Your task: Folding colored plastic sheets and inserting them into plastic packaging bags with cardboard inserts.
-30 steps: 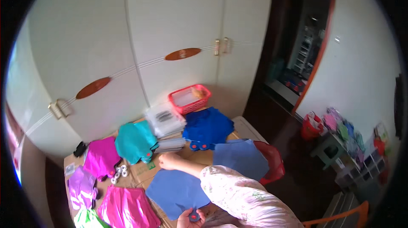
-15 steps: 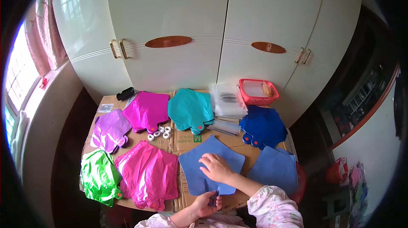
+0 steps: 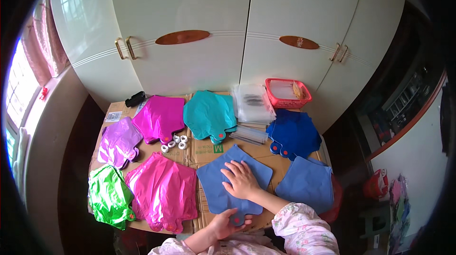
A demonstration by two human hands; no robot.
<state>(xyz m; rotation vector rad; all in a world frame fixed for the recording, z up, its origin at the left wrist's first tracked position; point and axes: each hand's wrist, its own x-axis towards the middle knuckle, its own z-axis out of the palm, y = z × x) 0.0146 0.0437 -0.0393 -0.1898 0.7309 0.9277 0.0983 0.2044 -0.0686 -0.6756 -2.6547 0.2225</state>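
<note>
A flat, matte-blue pentagon-shaped sheet (image 3: 213,174) lies in front of me, one corner pointing away. My right hand (image 3: 241,181) rests flat on its middle with the fingers spread. At the near edge, my left hand (image 3: 228,222) grips the sheet's small rounded tab (image 3: 237,219), which bears a red dot and lies over the fingers. To the right is another matte-blue sheet (image 3: 306,183), partly over the edge of the table. A shiny pink stack (image 3: 161,188) of similar shape lies to the left.
Cardboard (image 3: 204,157) covers the table. Around it lie green (image 3: 110,195), lilac (image 3: 119,142), magenta (image 3: 159,117), teal (image 3: 209,112) and dark blue (image 3: 294,134) stacks. White rings (image 3: 176,139), clear plastic sleeves (image 3: 254,103) and a red basket (image 3: 287,104) sit toward the white cabinet (image 3: 190,3).
My right hand has gone from curled and raised to spread flat on the blue sheet. My left hand has turned, so the red-dotted tab now shows. The whole view has shifted slightly.
</note>
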